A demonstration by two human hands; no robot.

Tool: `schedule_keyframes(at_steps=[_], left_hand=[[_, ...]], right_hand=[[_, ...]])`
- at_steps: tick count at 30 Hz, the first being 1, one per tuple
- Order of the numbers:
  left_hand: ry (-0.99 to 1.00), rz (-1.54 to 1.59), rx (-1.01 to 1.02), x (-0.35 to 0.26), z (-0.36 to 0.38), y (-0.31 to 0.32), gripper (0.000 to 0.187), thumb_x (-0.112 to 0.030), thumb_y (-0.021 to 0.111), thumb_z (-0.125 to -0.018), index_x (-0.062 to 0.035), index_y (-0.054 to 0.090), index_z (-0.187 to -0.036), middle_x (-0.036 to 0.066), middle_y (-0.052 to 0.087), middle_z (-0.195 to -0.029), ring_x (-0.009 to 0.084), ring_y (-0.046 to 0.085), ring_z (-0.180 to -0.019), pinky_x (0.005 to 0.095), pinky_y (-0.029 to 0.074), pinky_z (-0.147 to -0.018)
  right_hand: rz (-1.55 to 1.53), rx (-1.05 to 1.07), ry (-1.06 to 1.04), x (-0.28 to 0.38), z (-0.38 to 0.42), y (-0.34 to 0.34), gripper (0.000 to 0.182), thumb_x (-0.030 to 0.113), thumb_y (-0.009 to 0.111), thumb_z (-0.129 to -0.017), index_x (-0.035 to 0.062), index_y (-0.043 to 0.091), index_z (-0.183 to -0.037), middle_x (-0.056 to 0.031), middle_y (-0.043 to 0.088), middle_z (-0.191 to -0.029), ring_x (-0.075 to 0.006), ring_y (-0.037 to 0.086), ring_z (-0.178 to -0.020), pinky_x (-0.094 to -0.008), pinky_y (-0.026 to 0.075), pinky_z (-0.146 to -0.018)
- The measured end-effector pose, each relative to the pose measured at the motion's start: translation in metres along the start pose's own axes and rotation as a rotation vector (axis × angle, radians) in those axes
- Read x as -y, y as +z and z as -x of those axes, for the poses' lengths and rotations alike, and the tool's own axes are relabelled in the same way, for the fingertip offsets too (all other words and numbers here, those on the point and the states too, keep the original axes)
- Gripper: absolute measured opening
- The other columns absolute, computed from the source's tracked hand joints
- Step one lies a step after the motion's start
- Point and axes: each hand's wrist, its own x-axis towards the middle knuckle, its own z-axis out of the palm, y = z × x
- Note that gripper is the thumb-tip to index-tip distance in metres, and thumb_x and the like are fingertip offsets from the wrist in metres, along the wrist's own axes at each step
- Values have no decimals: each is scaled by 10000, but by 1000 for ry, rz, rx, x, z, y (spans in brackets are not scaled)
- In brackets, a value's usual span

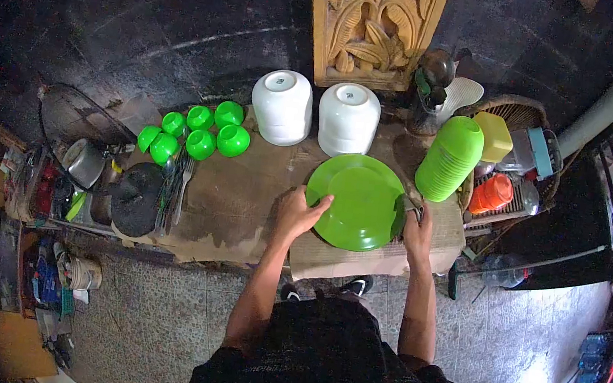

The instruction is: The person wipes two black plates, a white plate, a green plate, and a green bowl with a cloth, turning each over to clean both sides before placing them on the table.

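A shiny green plate [363, 204] lies over the front of the cardboard-covered counter, possibly the top of a stack. My left hand [302, 214] grips its left rim, thumb on the upper face and fingers hidden beneath. At the right rim is my right hand [418, 232], closed, with a small dark, shiny thing [414, 209] at its fingertips; I cannot tell what it is. Behind the plate stand two stacks of upturned white bowls [280, 112], [348, 124]. A leaning stack of light green bowls [450, 159] rises just beyond my right hand.
Several small green bowls [200, 144] sit at the back left, beside forks and other cutlery [183, 184]. Further left are a dark round stone [140, 200] and a metal pot [83, 163]. A wicker basket [515, 110] with orange cups [491, 193] stands right. A carved wooden panel [375, 28] leans behind.
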Motion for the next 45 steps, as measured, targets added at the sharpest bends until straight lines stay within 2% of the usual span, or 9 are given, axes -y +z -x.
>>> schedule_keyframes(at_steps=[6,9,14,18,27,30,36,41,45], left_hand=[[59,-66,44,-10,5,1,641,-535,748,-874,28,672,-1172,239,743,-1046,409,721,-975,511,552,-891],[160,-402,-262,-6,7,16,669,-543,746,-872,24,633,-1209,206,724,-950,408,711,-910,506,553,-868],[83,306,-152,-33,14,5,500,-456,641,-1004,20,615,-1157,139,655,-896,313,675,-903,419,531,-818],[79,403,-190,-8,8,-1,398,-373,569,-1069,16,625,-1134,107,687,-938,227,667,-880,387,526,-775],[-113,1012,-694,45,30,-100,376,-384,543,-1096,-32,673,-1089,28,672,-1000,138,610,-885,338,509,-790],[-57,865,-872,105,29,-114,376,-383,544,-1096,-29,673,-1100,39,683,-1055,143,615,-955,343,508,-829],[6,883,-900,129,34,-112,379,-353,531,-1103,6,653,-1115,48,676,-1007,150,603,-917,351,502,-848],[-138,-167,-881,133,38,-116,574,-506,595,-1019,37,657,-1195,222,735,-1045,363,705,-909,469,536,-854],[-267,-353,-614,130,48,-135,675,-597,597,-971,24,678,-1222,276,724,-1066,453,698,-921,545,542,-856]], right_hand=[[-56,137,112,7,1,-4,403,95,559,-977,-35,583,-1358,-157,676,-1230,-240,629,-1141,-346,466,-1016],[89,-3,-37,-6,2,1,355,106,565,-962,-31,597,-1288,-198,683,-1169,-273,651,-1095,-384,488,-991],[-17,-5,-50,20,15,4,353,47,563,-953,-36,595,-1295,-193,687,-1173,-259,657,-1098,-375,499,-985],[-123,-3,-79,52,24,4,361,34,554,-949,-38,593,-1300,-178,691,-1174,-240,651,-1095,-364,505,-970],[-107,156,-43,76,36,19,326,127,580,-966,-48,636,-1235,-112,677,-1120,-188,603,-1043,-306,482,-937],[-173,-74,160,42,27,12,388,247,603,-970,-51,633,-1217,-116,671,-1099,-195,606,-1010,-311,479,-925],[-127,-18,290,33,7,-17,566,392,642,-958,-61,616,-1295,-136,685,-1158,-199,618,-1052,-358,472,-963],[20,81,11,53,16,-18,410,338,740,-927,-41,740,-1082,-62,715,-920,-163,635,-822,-330,519,-784],[241,78,140,26,3,-21,535,418,780,-867,-95,727,-1012,-185,754,-904,-253,710,-852,-402,556,-807]])
